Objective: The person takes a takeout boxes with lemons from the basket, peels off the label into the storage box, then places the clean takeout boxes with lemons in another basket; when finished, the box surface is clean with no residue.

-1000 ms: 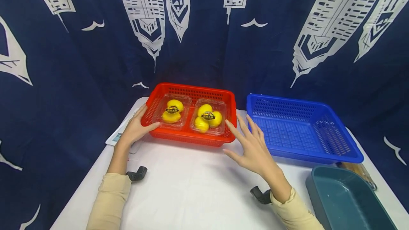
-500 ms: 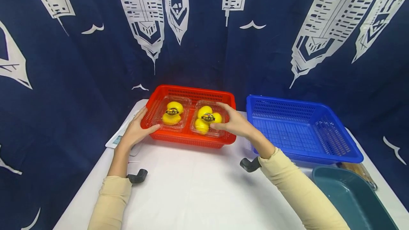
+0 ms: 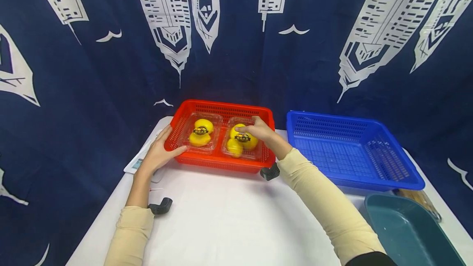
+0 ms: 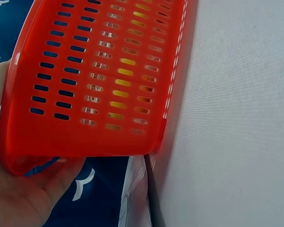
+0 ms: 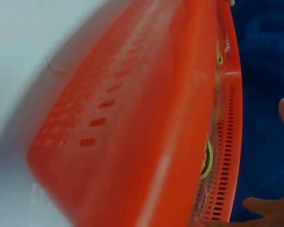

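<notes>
A red plastic basket (image 3: 221, 163) stands on the white table with two clear plastic boxes in it. Yellow fruits like lemons (image 3: 200, 139) show through the lid of the left box (image 3: 186, 142), which bears a dark label. More yellow fruits (image 3: 234, 147) lie in the right box (image 3: 255, 154). My left hand (image 3: 158, 156) grips the basket's near left corner, its thumb over the front rim and its fingers along the left side. Over the right box reaches my right hand (image 3: 261, 130), thumb and fingers spread apart, overlapping part of the lid in the head view.
To the right sits a blue slotted basket (image 3: 332, 155). A dark teal tub (image 3: 402, 221) is at the near right, with a brownish item (image 3: 417, 198) behind it. A white device with a small display (image 3: 137, 163) lies beside the left hand. A dark blue printed curtain (image 3: 236, 73) hangs behind.
My right hand has moved left and forward, from beside the red basket's right corner to over the right box. The left hand has stayed at the basket's corner.
</notes>
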Motion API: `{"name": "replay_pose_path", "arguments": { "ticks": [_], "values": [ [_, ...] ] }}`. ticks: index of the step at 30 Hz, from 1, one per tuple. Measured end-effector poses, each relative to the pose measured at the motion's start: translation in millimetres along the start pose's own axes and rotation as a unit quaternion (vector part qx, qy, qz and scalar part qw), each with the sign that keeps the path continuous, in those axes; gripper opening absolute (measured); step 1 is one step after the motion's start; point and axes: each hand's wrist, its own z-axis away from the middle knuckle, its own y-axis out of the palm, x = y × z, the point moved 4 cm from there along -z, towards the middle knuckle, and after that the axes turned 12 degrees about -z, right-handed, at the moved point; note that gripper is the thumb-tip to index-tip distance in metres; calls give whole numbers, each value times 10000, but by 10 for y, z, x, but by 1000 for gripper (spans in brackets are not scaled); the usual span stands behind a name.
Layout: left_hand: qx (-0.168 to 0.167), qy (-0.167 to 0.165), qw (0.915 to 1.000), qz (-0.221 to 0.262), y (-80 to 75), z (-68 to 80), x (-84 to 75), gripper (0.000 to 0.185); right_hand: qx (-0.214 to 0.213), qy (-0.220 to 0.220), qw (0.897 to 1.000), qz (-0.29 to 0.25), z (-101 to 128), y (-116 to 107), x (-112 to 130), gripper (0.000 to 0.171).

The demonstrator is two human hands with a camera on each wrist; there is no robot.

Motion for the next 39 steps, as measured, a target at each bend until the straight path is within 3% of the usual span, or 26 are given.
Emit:
{"name": "replay_pose_path", "arguments": {
  "ticks": [9,14,20,24,26,28,31,35,38,39],
  "values": [
    [0,78,10000,-26,-11,-6,-7,103,-244,662,9973,211,-157,36,-43,110],
    [5,96,10000,-12,-22,-12,-28,102,-518,881,9940,389,-208,43,-40,107],
    [-26,109,9999,-41,-18,-2,-29,100,-679,769,9902,951,-207,48,-29,83],
    [-55,101,9999,-39,-4,7,-30,99,-866,632,9778,1798,-213,50,-12,66],
    [-40,102,9999,-6,4,11,-29,99,-909,675,9755,1887,-238,55,-29,64],
    [-33,101,9999,14,15,17,-26,100,-923,823,9776,1705,-293,54,-76,62],
    [-60,124,9999,10,29,23,-21,101,-836,1068,9866,909,-426,63,-220,63],
    [-111,154,9998,-26,31,19,-10,101,-587,1390,9883,236,-741,37,-513,77],
    [-133,162,9998,-30,16,10,-8,101,-490,1556,9866,105,-733,42,-529,77],
    [-137,160,9998,-27,9,7,-8,100,-480,1639,9853,-2,-598,69,-439,74]
  ]
}}
